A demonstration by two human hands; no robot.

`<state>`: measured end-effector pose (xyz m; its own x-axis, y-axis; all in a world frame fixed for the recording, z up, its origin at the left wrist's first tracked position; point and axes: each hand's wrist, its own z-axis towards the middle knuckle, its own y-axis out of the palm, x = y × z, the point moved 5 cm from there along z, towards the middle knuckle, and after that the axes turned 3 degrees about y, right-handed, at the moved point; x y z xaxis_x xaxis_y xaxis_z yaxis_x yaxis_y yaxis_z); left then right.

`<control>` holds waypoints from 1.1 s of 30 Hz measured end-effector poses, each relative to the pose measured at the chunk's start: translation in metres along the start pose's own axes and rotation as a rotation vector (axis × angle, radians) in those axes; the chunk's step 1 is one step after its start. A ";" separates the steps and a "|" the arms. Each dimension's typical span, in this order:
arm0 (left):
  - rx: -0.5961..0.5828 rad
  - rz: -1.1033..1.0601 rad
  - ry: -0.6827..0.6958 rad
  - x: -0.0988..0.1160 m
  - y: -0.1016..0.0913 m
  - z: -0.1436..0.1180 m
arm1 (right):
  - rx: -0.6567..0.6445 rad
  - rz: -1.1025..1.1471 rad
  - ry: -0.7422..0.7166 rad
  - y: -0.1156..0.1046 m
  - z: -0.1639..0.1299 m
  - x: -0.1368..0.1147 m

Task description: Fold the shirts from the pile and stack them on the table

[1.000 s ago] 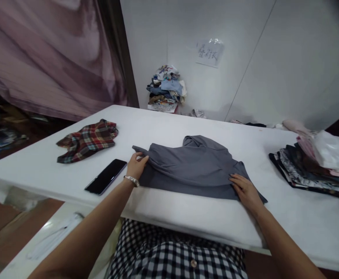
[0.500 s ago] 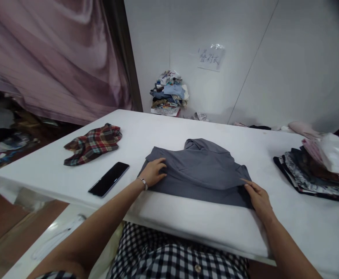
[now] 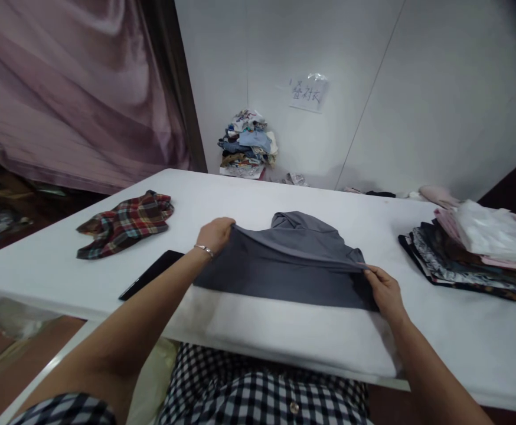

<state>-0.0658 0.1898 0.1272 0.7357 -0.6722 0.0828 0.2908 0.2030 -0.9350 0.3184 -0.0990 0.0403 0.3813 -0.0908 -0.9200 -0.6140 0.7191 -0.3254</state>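
A grey shirt (image 3: 280, 265) lies folded over at the near edge of the white table, its collar end toward the far side. My left hand (image 3: 215, 235) is closed on the left end of its upper layer. At the other end, my right hand (image 3: 384, 289) pinches the same layer between thumb and fingers. Between the two hands the cloth edge is drawn into a taut line, lifted a little off the layer beneath. My left forearm covers part of a black phone (image 3: 152, 273) on the table.
A crumpled plaid garment (image 3: 129, 221) lies on the table's left side. On the right, a pile of folded clothes (image 3: 457, 265) carries a white plastic bag (image 3: 497, 233). Behind the white table (image 3: 214, 192), more clothes (image 3: 249, 144) are stacked against the wall, below a paper sign (image 3: 309, 94).
My left hand has gone from lying open on the shirt to gripping its upper layer. That layer's edge is now lifted and stretched between both hands. The view has shifted slightly right.
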 end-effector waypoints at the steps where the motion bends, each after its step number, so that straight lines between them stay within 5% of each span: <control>1: 0.055 0.012 0.014 0.000 -0.012 -0.001 | 0.009 -0.014 -0.051 -0.004 0.000 -0.006; 4: 0.127 0.048 0.191 0.006 -0.026 -0.023 | -0.011 -0.072 -0.189 -0.013 -0.006 -0.011; 7: -0.026 0.048 0.366 0.004 -0.002 -0.065 | -0.118 -0.168 -0.269 -0.016 -0.018 0.004; 10: -0.087 0.059 0.319 -0.013 0.024 -0.095 | -0.226 -0.263 -0.326 -0.014 -0.028 0.021; 17: 0.088 -0.048 0.207 -0.020 0.012 -0.092 | -0.119 -0.345 -0.373 -0.018 -0.029 0.009; 24: -0.079 -0.106 0.257 -0.022 0.036 -0.114 | -0.265 -0.481 -0.412 -0.016 -0.038 0.020; 29: -0.099 -0.111 0.260 -0.026 0.044 -0.127 | -0.130 -0.448 -0.313 -0.028 -0.040 0.011; 33: -0.187 -0.070 0.302 -0.027 0.053 -0.133 | -0.338 -0.534 -0.341 -0.019 -0.053 -0.003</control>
<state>-0.1518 0.1245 0.0296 0.4963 -0.8654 0.0694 0.1967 0.0342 -0.9799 0.2925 -0.1486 0.0378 0.8501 -0.1103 -0.5150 -0.4432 0.3786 -0.8126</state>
